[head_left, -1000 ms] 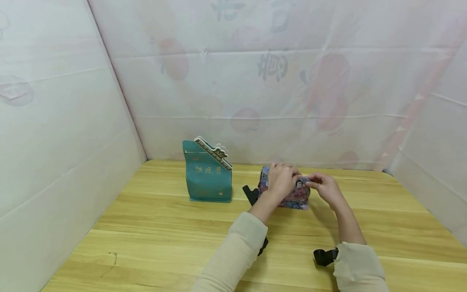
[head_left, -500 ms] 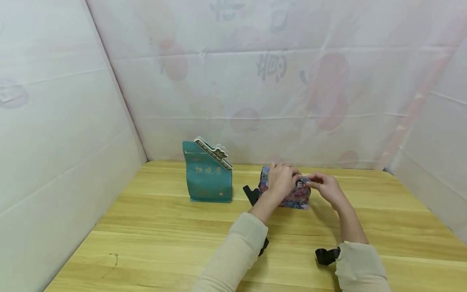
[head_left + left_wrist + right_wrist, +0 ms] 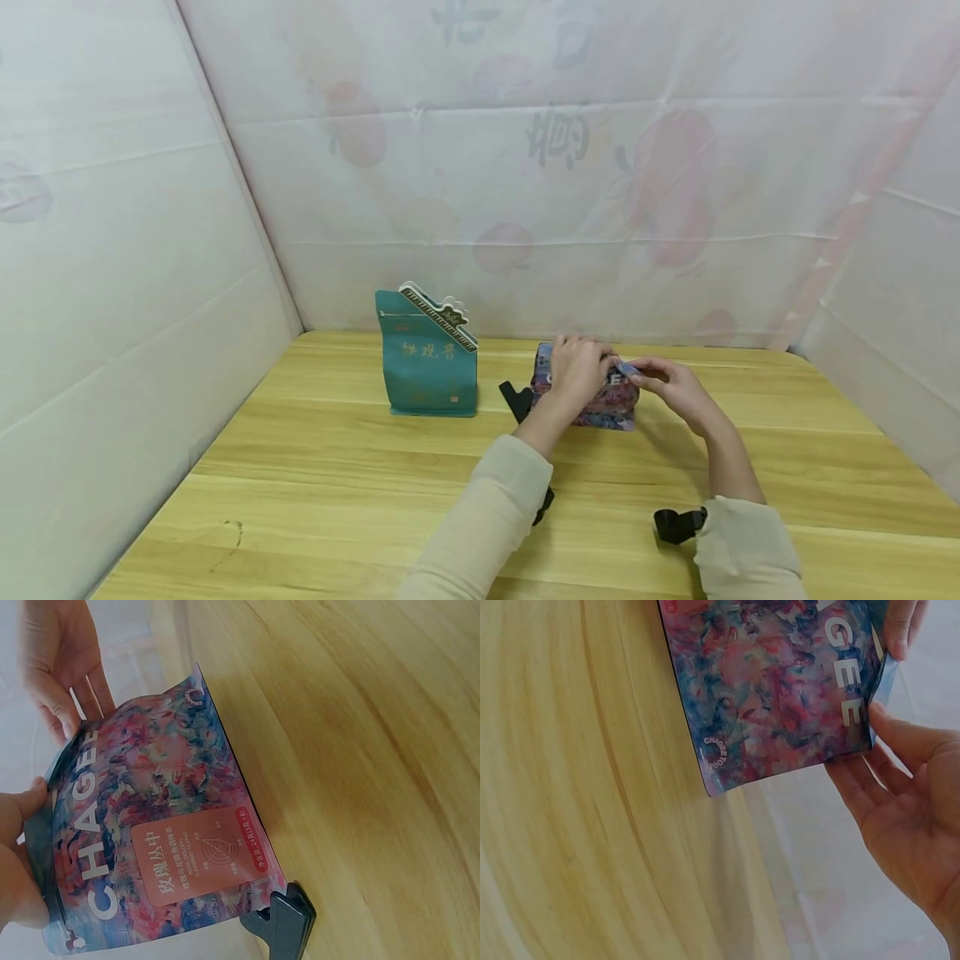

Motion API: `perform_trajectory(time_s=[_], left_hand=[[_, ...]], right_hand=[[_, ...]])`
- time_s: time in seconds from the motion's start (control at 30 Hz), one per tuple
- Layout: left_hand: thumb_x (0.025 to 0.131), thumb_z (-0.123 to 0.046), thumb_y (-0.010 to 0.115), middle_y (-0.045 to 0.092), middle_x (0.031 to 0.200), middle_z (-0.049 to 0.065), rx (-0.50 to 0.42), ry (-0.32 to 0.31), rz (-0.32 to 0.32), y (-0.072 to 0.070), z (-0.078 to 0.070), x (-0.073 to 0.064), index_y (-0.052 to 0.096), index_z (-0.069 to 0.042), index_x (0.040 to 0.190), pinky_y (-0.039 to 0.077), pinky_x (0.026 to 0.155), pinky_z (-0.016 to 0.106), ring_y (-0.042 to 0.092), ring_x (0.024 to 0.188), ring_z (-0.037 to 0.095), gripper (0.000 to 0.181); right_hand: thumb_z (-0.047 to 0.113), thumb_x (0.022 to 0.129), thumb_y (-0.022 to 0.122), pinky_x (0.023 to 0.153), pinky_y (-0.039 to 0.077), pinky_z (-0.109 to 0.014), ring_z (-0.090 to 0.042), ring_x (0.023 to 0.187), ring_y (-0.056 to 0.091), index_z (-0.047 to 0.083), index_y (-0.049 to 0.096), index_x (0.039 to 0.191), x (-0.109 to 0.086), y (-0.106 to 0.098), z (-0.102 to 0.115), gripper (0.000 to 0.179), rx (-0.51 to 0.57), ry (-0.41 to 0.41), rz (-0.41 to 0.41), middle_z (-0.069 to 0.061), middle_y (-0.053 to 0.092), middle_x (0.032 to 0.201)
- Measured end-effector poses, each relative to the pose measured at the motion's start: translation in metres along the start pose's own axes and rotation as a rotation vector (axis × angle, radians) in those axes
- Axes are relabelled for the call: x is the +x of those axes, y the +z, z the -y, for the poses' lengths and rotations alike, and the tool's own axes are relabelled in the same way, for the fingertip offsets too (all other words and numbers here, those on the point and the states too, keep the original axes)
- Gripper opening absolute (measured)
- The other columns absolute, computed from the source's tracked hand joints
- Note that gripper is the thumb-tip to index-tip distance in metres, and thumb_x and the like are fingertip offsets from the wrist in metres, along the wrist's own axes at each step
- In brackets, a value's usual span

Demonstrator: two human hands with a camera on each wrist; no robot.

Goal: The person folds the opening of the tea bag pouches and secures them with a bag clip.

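A tea pouch (image 3: 165,772) with a mottled pink and blue print and "CHAGEE" in white letters stands on the wooden table. My left hand (image 3: 579,368) grips its top edge near the middle, covering part of the lettering in the head view. With thumb and fingers, my right hand (image 3: 907,780) pinches the pouch's top right corner, which is folded over. A black plastic clip (image 3: 289,922) lies by the pouch's lower left corner.
To the left stands a teal tea pouch (image 3: 427,375), its top right corner covered by a white and brown decorated clip (image 3: 442,315). Printed cloth walls (image 3: 480,192) close off the table (image 3: 337,500) at the back and sides.
My right hand and forearm have shifted slightly to the right, and its finger positions on the corner differ a little. My left hand stays in place on the pouch's top edge.
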State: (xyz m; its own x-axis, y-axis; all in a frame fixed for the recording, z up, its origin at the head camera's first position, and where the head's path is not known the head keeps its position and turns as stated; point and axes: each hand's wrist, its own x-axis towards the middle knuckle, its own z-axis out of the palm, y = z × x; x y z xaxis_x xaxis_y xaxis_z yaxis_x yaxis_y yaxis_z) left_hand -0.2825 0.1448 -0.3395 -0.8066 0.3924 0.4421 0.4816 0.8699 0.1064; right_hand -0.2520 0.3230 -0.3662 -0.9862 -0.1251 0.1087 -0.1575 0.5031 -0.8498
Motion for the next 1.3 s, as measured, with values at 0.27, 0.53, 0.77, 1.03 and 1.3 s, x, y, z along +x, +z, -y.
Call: perform_trajectory(time_s=[0.27, 0.53, 0.77, 1.03, 1.3], left_hand=[[0.087, -0.052, 0.049, 0.060, 0.102, -0.024, 0.012, -0.019, 0.016, 0.001, -0.001, 0.002, 0.067, -0.045, 0.103, 0.029, 0.070, 0.021, 0.049, 0.086, -0.001, 0.024], [0.088, -0.051, 0.049, 0.060, 0.101, -0.024, 0.014, -0.020, 0.009, 0.001, -0.001, 0.002, 0.067, -0.045, 0.102, 0.029, 0.071, 0.021, 0.050, 0.087, -0.001, 0.024], [0.089, -0.051, 0.048, 0.060, 0.102, -0.024, 0.021, -0.011, 0.017, 0.000, -0.001, 0.001, 0.067, -0.044, 0.104, 0.030, 0.073, 0.021, 0.050, 0.086, 0.000, 0.025], [0.089, -0.050, 0.049, 0.060, 0.099, -0.023, 0.039, -0.012, -0.006, 0.000, -0.002, 0.001, 0.067, -0.043, 0.102, 0.028, 0.071, 0.021, 0.049, 0.085, 0.000, 0.024], [0.090, -0.050, 0.048, 0.060, 0.100, -0.022, 0.054, -0.004, -0.009, 0.002, -0.011, 0.000, 0.067, -0.043, 0.103, 0.029, 0.074, 0.022, 0.050, 0.093, 0.001, 0.024]], right_hand=[[0.027, 0.096, 0.050, 0.094, 0.033, -0.054, -0.017, 0.112, 0.046, -0.005, 0.045, 0.129, -0.001, -0.003, -0.004, 0.047, 0.003, -0.059, 0.032, -0.024, 0.044, 0.128], [0.022, 0.096, 0.051, 0.091, 0.037, -0.051, -0.030, 0.114, 0.045, -0.006, 0.046, 0.127, -0.001, -0.002, -0.007, 0.043, -0.038, -0.075, 0.008, -0.024, 0.047, 0.124], [0.017, 0.093, 0.056, 0.083, 0.043, -0.045, -0.036, 0.105, 0.051, -0.007, 0.057, 0.115, 0.005, 0.006, -0.004, 0.032, -0.148, -0.068, -0.142, -0.022, 0.058, 0.110], [0.007, 0.091, 0.058, 0.079, 0.044, -0.045, -0.038, 0.100, 0.054, -0.009, 0.059, 0.107, 0.010, 0.011, 0.002, 0.022, -0.215, -0.072, -0.217, -0.024, 0.060, 0.103], [0.007, 0.092, 0.057, 0.082, 0.043, -0.048, -0.040, 0.105, 0.050, -0.009, 0.058, 0.109, 0.005, 0.007, 0.001, 0.023, -0.193, -0.046, -0.228, -0.026, 0.058, 0.108]])
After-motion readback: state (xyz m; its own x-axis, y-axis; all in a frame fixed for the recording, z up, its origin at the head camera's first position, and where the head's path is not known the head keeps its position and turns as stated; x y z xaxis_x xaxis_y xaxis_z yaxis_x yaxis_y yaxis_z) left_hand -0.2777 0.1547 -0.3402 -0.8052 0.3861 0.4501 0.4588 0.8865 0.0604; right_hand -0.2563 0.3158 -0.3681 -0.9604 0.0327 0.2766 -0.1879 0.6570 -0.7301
